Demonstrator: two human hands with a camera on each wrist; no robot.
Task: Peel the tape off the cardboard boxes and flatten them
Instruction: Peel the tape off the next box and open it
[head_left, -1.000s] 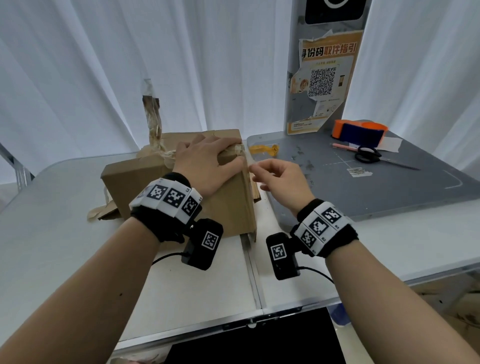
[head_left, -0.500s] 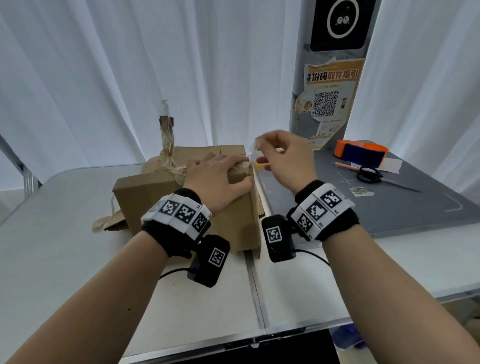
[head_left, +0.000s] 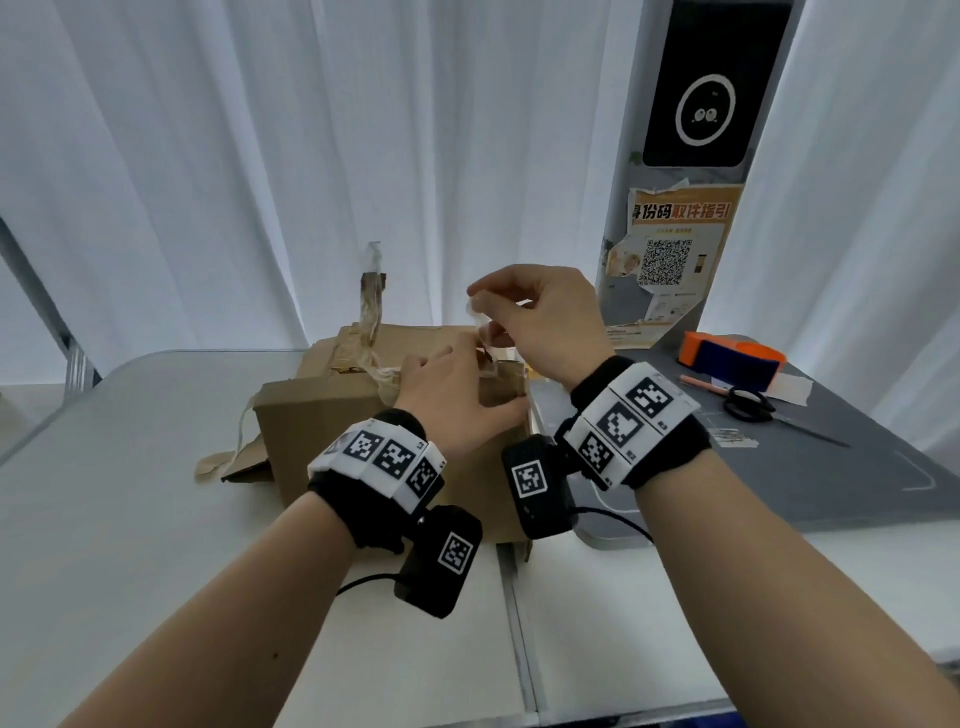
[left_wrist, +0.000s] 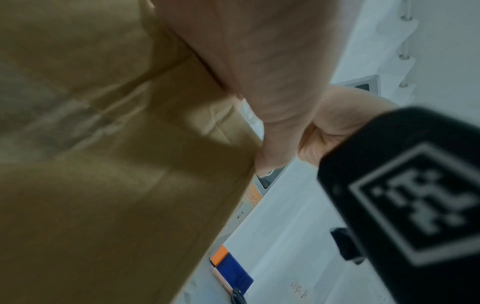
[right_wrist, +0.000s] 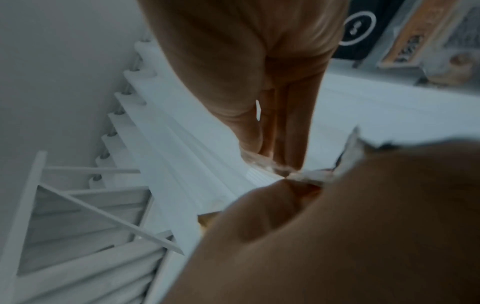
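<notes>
A brown cardboard box (head_left: 322, 421) stands on the white table (head_left: 130, 519). My left hand (head_left: 457, 397) lies flat on the box's top near its right edge and presses it down; the left wrist view shows the box's side (left_wrist: 103, 185) under the palm (left_wrist: 259, 72). My right hand (head_left: 491, 314) is raised above that edge and pinches a clear tape strip (head_left: 482, 332) that runs down to the box top. The right wrist view shows the strip (right_wrist: 306, 176) at the fingertips (right_wrist: 280, 148). Another peeled, crumpled strip (head_left: 372, 306) sticks up from the box's far side.
A torn cardboard flap (head_left: 228, 462) lies left of the box. To the right is a grey mat (head_left: 805, 483) with scissors (head_left: 748, 405), a pencil (head_left: 706, 382) and an orange-blue block (head_left: 732, 358). A pillar with a QR poster (head_left: 670, 260) stands behind. White curtains close the back.
My right hand rose from the box's right top edge, drawing the tape strip upward. The left hand stayed pressed on the box top.
</notes>
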